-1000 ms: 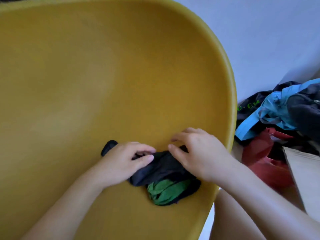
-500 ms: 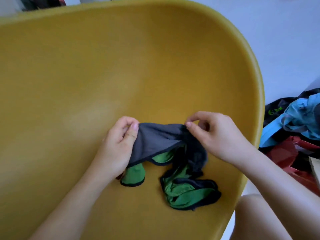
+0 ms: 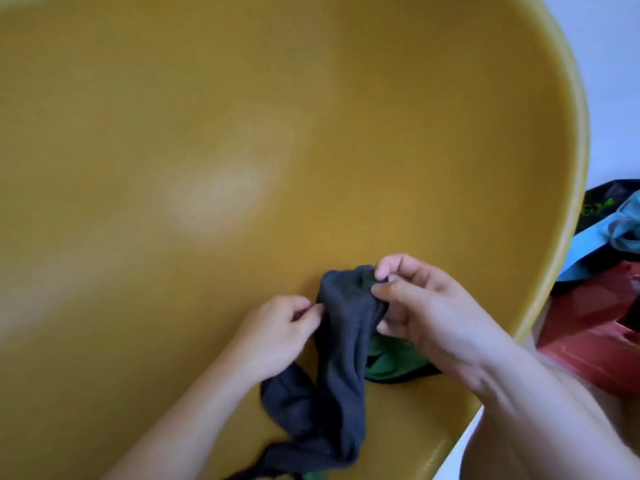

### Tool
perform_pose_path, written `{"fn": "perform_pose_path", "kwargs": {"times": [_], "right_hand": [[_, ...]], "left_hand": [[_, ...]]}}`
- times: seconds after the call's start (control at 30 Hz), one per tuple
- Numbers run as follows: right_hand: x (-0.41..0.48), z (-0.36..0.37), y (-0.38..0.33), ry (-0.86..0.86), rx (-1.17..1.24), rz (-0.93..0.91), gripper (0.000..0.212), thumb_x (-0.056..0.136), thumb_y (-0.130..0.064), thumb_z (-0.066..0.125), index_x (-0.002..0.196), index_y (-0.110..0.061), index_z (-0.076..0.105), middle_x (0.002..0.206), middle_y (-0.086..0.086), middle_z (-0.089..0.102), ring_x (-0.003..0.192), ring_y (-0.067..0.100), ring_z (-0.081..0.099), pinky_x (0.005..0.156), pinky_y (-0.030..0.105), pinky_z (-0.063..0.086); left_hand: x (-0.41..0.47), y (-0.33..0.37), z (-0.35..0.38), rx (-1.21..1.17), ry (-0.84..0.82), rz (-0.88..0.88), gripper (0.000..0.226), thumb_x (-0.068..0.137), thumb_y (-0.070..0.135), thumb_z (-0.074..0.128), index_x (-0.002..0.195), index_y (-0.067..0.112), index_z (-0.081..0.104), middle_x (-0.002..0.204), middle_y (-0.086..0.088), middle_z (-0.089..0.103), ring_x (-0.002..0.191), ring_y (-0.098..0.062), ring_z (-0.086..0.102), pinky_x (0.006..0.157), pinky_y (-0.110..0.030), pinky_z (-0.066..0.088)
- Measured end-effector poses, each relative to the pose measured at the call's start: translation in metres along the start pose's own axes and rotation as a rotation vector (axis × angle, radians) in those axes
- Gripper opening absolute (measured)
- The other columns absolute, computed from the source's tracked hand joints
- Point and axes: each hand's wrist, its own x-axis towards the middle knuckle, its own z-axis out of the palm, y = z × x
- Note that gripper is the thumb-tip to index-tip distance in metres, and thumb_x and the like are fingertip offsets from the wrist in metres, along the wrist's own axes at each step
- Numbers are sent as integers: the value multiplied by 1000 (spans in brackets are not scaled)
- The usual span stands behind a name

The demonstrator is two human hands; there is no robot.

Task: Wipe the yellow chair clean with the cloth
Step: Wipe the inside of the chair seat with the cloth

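The yellow chair [image 3: 242, 150] fills most of the head view, its smooth moulded seat curving to a rim on the right. A dark grey cloth [image 3: 341, 358] with a green inner side hangs in a long fold over the seat's lower middle. My left hand [image 3: 277, 334] pinches the cloth's left edge near its top. My right hand [image 3: 426, 313] pinches the top right corner between thumb and fingers. A green part of the cloth shows under my right hand.
Right of the chair's rim lies a heap of bags and clothes: a red bag [image 3: 595, 337], a light blue strap [image 3: 602, 237] and black fabric. A pale wall [image 3: 616, 81] stands behind. My bare knee [image 3: 519, 445] is at the lower right.
The cloth went from a bunched wad pressed on the seat to being lifted and spread, and now hangs as a long grey fold. Both hands have moved closer together at its top.
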Motion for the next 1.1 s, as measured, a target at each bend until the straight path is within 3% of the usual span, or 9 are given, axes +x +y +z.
{"fn": "perform_pose_path", "kwargs": {"times": [0.17,0.33,0.43,0.53,0.67,0.83,0.93,1.0,1.1], "right_hand": [[7,15,-70,-306,10,-186,20,81,-2,53,81,-22,58,82,13,27,74,24,27,57,24,40],[8,45,-136,-466,-148,-361,27,88,4,45,90,-18,59,68,-3,39,60,11,27,47,18,24],[3,60,-169,-515,-114,-427,33,88,4,41,97,-17,65,71,-2,40,59,10,24,41,15,26],[1,65,-204,-458,-83,-494,25,85,-7,49,100,-15,67,68,-4,49,55,7,39,46,17,32],[6,63,-243,-173,-293,-811,6,81,-15,64,83,-17,70,69,-3,55,63,12,43,55,22,36],[4,37,-220,174,-579,-1167,15,94,-13,58,95,-24,68,70,-1,59,65,5,52,59,22,52],[4,2,-161,128,-734,-900,24,96,-12,57,108,-31,67,65,-20,66,66,-2,59,64,16,55],[2,-21,-116,47,-1027,-673,25,93,-19,60,100,-42,67,76,-13,73,60,2,62,60,16,52],[-11,-43,-73,-9,-1437,-570,17,89,-53,51,78,-50,64,66,-13,68,52,5,57,53,16,43]], "left_hand": [[-1,23,6,-804,-46,-161,25,100,23,46,90,11,64,80,-1,72,77,-22,62,77,-34,51],[-9,49,-28,-924,-56,-166,26,87,39,51,98,23,67,120,-14,66,105,-26,65,98,-51,45],[-15,64,-54,-1305,-95,-116,30,86,31,52,103,11,68,105,-14,73,93,-25,71,88,-46,48],[-13,73,-87,-1437,45,21,45,75,25,60,116,8,64,120,-13,68,111,-28,63,103,-48,41],[-8,73,-160,-1620,355,220,15,86,18,58,99,18,65,114,-8,69,104,-24,63,95,-34,47],[-20,48,-204,-1309,545,352,16,84,12,60,85,28,63,81,8,68,67,-9,57,57,-23,36],[-39,15,-180,-1107,472,135,30,64,20,76,88,30,61,81,2,67,58,-9,56,48,-19,35],[-56,-8,-165,-911,342,-9,57,41,40,92,89,32,64,77,0,66,56,-11,53,47,-21,36],[-82,-23,-156,-540,165,-82,67,21,55,92,79,25,76,72,-4,67,54,-11,57,44,-22,46]]}}
